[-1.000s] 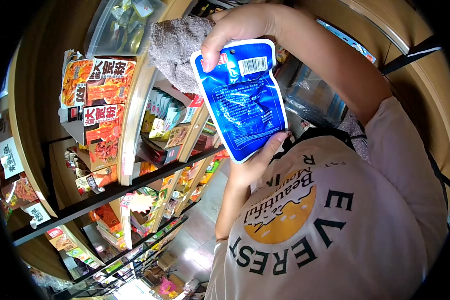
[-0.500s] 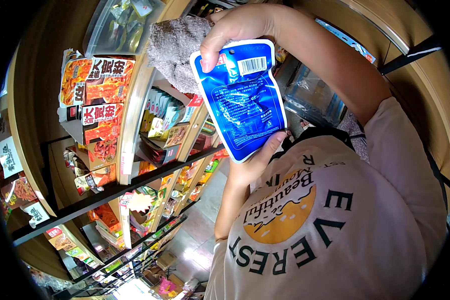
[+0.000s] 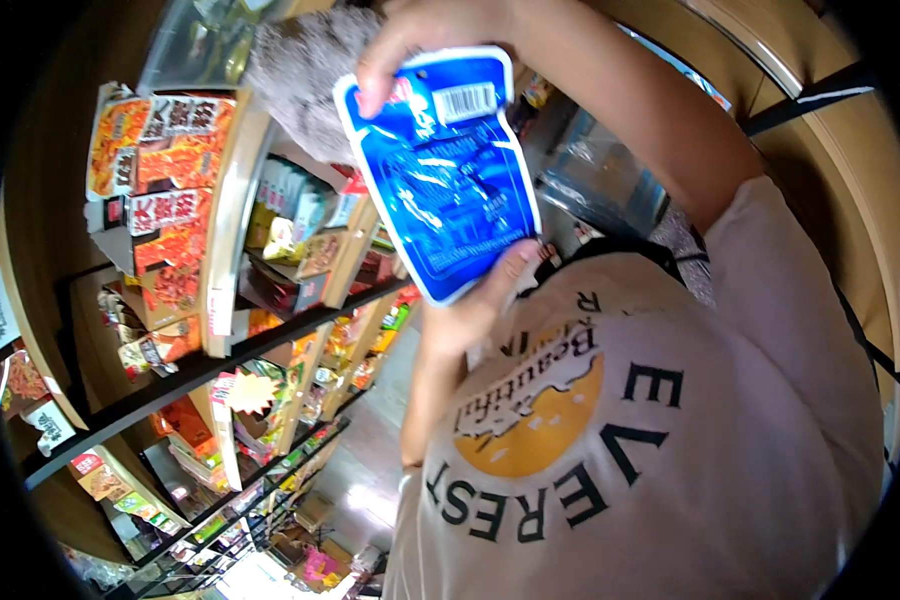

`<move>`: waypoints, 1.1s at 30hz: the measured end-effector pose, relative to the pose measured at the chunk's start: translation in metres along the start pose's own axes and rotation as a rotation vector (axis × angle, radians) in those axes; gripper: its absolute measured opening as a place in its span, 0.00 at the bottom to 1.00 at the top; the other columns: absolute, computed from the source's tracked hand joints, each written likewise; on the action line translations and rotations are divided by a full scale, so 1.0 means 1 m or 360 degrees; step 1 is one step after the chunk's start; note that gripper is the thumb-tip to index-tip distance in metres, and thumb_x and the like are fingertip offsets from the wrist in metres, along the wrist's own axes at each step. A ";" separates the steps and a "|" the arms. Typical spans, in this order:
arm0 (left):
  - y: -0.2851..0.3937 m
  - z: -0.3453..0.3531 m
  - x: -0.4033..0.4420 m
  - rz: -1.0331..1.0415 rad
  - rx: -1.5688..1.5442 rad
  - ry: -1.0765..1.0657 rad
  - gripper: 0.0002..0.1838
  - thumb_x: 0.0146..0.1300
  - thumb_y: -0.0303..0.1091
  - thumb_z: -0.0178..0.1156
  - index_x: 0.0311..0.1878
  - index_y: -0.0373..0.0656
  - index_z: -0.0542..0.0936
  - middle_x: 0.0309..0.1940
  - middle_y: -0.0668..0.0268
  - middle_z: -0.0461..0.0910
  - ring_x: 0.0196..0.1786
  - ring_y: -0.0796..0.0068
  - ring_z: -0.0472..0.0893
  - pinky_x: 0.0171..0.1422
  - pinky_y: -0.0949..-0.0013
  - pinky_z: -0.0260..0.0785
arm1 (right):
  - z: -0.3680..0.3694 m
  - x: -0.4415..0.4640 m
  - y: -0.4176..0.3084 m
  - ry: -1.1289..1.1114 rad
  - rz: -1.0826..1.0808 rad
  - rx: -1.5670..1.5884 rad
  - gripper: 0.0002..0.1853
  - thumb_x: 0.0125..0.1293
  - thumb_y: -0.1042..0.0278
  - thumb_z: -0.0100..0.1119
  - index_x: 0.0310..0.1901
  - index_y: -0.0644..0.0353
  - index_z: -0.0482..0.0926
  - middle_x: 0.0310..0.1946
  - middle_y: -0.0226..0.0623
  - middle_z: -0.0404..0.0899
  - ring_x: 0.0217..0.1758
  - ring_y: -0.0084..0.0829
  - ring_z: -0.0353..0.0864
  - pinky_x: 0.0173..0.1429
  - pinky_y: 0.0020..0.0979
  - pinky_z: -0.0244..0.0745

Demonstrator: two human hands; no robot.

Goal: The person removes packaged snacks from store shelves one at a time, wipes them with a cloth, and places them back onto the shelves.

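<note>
A blue plastic pouch point(image 3: 440, 190) with a white edge, a barcode and blurred print is held up in front of my shirt. My right hand point(image 3: 430, 35) grips its upper end, thumb on the printed face and fingers hidden behind. A fuzzy grey cloth point(image 3: 305, 80) hangs at this hand, partly behind the pouch; the grasp on it is hidden. From below, my left hand point(image 3: 485, 295) pinches the lower end, its thumb lying on the front.
Wooden shelves point(image 3: 230, 210) on the left carry orange-red snack packets point(image 3: 175, 225) and many other packages. A clear plastic bin point(image 3: 195, 50) stands at the upper left. Behind the right forearm is another clear container point(image 3: 600, 165). Black metal bars point(image 3: 180, 385) cross the shelving.
The view has shifted, so shelves, pouch and hands appear further left. Both hands keep hold of the pouch, which now sits slightly higher in view. Its print has become more blurred.
</note>
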State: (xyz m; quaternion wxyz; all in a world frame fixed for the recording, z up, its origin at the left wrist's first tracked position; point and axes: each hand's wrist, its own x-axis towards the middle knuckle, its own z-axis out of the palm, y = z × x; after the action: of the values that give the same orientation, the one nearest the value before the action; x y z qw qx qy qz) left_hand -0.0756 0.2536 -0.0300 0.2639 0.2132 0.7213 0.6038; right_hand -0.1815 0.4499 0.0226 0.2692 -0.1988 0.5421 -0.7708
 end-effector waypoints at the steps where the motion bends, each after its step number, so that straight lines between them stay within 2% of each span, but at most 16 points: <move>1: -0.003 -0.001 -0.001 0.0002 -0.0029 0.0002 0.11 0.51 0.24 0.61 0.39 0.38 0.76 0.32 0.67 0.78 0.34 0.80 0.76 0.39 0.77 0.68 | -0.002 0.002 0.007 -0.0108 0.0007 0.0096 0.08 0.49 0.72 0.55 0.30 0.66 0.79 0.27 0.35 0.79 0.27 0.21 0.77 0.31 0.21 0.72; 4: -0.006 0.000 -0.001 0.0019 -0.0082 0.0003 0.11 0.51 0.23 0.61 0.39 0.38 0.76 0.32 0.67 0.77 0.34 0.79 0.76 0.39 0.77 0.68 | -0.003 0.002 0.014 -0.0094 -0.0159 -0.0117 0.09 0.50 0.72 0.56 0.32 0.66 0.79 0.30 0.35 0.79 0.31 0.21 0.77 0.36 0.21 0.72; 7: -0.006 -0.001 0.000 0.0084 -0.0114 -0.0008 0.11 0.50 0.23 0.61 0.39 0.38 0.75 0.33 0.67 0.77 0.34 0.79 0.76 0.40 0.77 0.68 | 0.000 -0.002 0.010 0.0065 -0.0087 -0.0188 0.09 0.50 0.73 0.56 0.33 0.66 0.79 0.32 0.34 0.79 0.34 0.21 0.77 0.39 0.21 0.71; 12: -0.002 0.000 0.001 0.0046 -0.0115 -0.0008 0.12 0.50 0.21 0.61 0.40 0.38 0.75 0.33 0.67 0.77 0.35 0.79 0.76 0.40 0.77 0.68 | -0.010 0.005 0.018 -0.0072 -0.0281 -0.0370 0.10 0.49 0.71 0.59 0.35 0.65 0.79 0.33 0.35 0.79 0.36 0.21 0.77 0.41 0.21 0.70; 14: -0.005 -0.002 0.000 0.0046 -0.0074 -0.0003 0.13 0.50 0.21 0.61 0.40 0.38 0.75 0.33 0.67 0.77 0.35 0.79 0.76 0.40 0.77 0.68 | -0.012 0.011 0.020 -0.0050 0.0228 0.0061 0.11 0.45 0.66 0.62 0.30 0.63 0.78 0.24 0.33 0.79 0.23 0.22 0.77 0.29 0.23 0.74; 15: -0.007 -0.002 0.003 0.0053 -0.0032 0.0003 0.13 0.50 0.21 0.61 0.41 0.38 0.75 0.33 0.66 0.77 0.35 0.79 0.76 0.41 0.77 0.68 | 0.018 -0.019 0.003 0.0254 0.0180 -0.0007 0.11 0.44 0.65 0.63 0.27 0.64 0.79 0.22 0.34 0.78 0.21 0.21 0.77 0.28 0.22 0.73; 16: -0.011 -0.003 0.004 0.0029 -0.0060 0.0012 0.13 0.49 0.21 0.61 0.41 0.38 0.74 0.34 0.66 0.77 0.35 0.79 0.76 0.41 0.77 0.68 | 0.013 -0.017 0.005 0.0355 0.0089 -0.0229 0.20 0.41 0.63 0.64 0.33 0.71 0.76 0.27 0.43 0.79 0.25 0.27 0.79 0.32 0.25 0.75; 18: -0.010 -0.002 0.004 0.0028 -0.0112 0.0006 0.14 0.49 0.21 0.61 0.41 0.38 0.74 0.34 0.66 0.77 0.35 0.79 0.76 0.41 0.76 0.68 | 0.021 -0.027 -0.001 0.0438 0.0018 -0.0356 0.22 0.39 0.61 0.66 0.33 0.72 0.76 0.26 0.43 0.79 0.25 0.27 0.79 0.32 0.24 0.75; 24: -0.010 -0.004 0.004 0.0107 0.0046 0.0055 0.13 0.49 0.23 0.62 0.40 0.37 0.75 0.34 0.66 0.77 0.35 0.80 0.76 0.40 0.77 0.68 | 0.021 -0.033 -0.001 0.0566 0.0108 -0.0371 0.19 0.38 0.61 0.66 0.29 0.69 0.78 0.24 0.40 0.78 0.23 0.25 0.79 0.29 0.22 0.74; 26: -0.010 -0.006 0.005 0.0100 0.0058 -0.0021 0.13 0.49 0.23 0.62 0.39 0.37 0.75 0.33 0.67 0.77 0.34 0.80 0.75 0.39 0.77 0.68 | 0.020 -0.031 0.002 0.0518 0.0077 -0.0278 0.19 0.38 0.62 0.66 0.29 0.69 0.78 0.24 0.40 0.79 0.23 0.25 0.79 0.29 0.22 0.74; 28: -0.012 -0.006 0.006 0.0156 0.0053 -0.0025 0.13 0.49 0.23 0.62 0.40 0.37 0.75 0.33 0.67 0.77 0.34 0.81 0.75 0.39 0.77 0.68 | 0.020 -0.033 0.000 0.0544 0.0099 -0.0404 0.19 0.38 0.62 0.66 0.30 0.69 0.78 0.24 0.40 0.79 0.22 0.26 0.79 0.29 0.22 0.74; 33: -0.022 -0.008 0.007 0.0106 -0.0071 -0.0050 0.13 0.49 0.21 0.61 0.40 0.37 0.75 0.33 0.68 0.77 0.35 0.80 0.75 0.39 0.77 0.68 | 0.024 -0.032 0.003 0.0505 0.0084 -0.0255 0.19 0.39 0.60 0.66 0.29 0.70 0.78 0.24 0.41 0.79 0.21 0.26 0.78 0.28 0.22 0.74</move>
State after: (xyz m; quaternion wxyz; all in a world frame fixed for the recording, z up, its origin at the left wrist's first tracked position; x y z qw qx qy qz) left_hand -0.0854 0.2480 -0.0509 0.2597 0.2406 0.6959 0.6248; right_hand -0.1420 0.4518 0.0271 0.1836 -0.0811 0.6426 -0.7394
